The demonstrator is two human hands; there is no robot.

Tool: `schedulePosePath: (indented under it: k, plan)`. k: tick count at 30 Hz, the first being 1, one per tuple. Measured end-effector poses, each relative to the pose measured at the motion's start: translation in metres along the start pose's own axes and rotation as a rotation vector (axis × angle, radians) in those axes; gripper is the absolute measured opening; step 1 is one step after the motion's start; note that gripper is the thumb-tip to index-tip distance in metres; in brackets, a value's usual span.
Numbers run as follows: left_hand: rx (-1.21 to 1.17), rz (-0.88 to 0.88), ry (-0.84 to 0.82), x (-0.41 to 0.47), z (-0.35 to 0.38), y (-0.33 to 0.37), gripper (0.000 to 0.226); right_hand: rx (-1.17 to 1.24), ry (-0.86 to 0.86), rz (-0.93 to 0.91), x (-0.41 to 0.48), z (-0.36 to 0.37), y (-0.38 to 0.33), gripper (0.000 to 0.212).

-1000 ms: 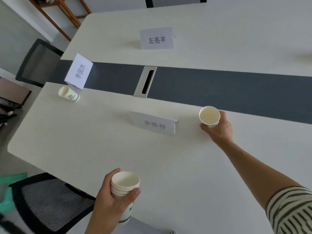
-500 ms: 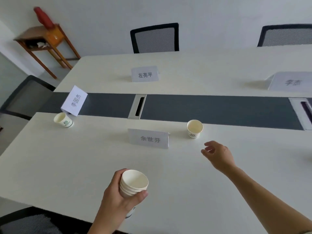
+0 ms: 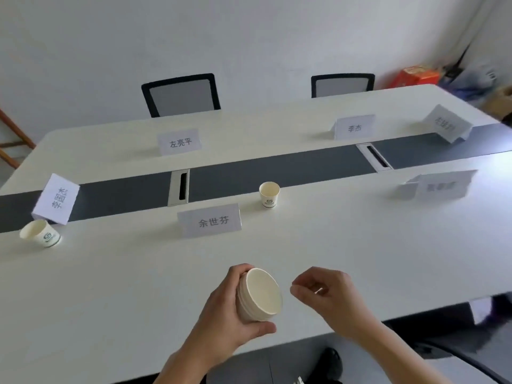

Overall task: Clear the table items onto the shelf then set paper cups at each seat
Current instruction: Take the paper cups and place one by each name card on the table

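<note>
On my white table (image 3: 110, 286), two paper cups (image 3: 269, 194) (image 3: 41, 234), six folded name cards (image 3: 212, 220), left hand (image 3: 221, 320) gripping nested cups (image 3: 261, 291), right hand (image 3: 327, 295) slack, empty.

Two black mesh chairs (image 3: 181, 95) stand between long white table (image 3: 360, 245) and plain white wall (image 3: 249, 31).

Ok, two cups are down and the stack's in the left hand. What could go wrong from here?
1. The stack of cups in the left hand looks closely nested, so the right hand may pull off two at once.
2. The far name card has no cup yet. Reaching across to it could tip the placed cup or knock the near name card.
</note>
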State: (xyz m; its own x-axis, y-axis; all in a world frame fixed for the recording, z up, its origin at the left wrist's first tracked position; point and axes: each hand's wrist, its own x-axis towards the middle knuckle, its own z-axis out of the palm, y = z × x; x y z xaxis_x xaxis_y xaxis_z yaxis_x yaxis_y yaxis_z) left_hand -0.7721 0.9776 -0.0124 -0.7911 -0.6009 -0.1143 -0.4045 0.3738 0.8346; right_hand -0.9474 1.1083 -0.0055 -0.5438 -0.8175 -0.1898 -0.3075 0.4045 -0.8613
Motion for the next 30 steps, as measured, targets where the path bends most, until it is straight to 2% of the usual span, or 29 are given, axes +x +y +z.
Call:
schedulePosePath:
  k: [3, 8, 15, 25, 30]
  plan:
    - [0.037, 0.108, -0.103, -0.004, 0.019, 0.017, 0.082, 0.106, 0.065, 0.038, -0.030, -0.005, 0.005, 0.007]
    - [0.093, 0.252, -0.256, -0.014, 0.058, 0.047, 0.080, 0.224, 0.160, 0.172, -0.078, -0.027, 0.028, 0.009]
    - [0.070, 0.378, -0.479, -0.021, 0.153, 0.113, 0.074, 0.322, 0.455, 0.283, -0.168, -0.088, 0.080, 0.003]
    - [0.097, 0.435, -0.834, -0.072, 0.333, 0.207, 0.069, 0.510, 0.777, 0.386, -0.329, -0.180, 0.186, 0.010]
    - [0.161, 0.424, -0.894, -0.072, 0.379, 0.230, 0.064, 0.663, 0.921, 0.411, -0.374, -0.222, 0.221, 0.010]
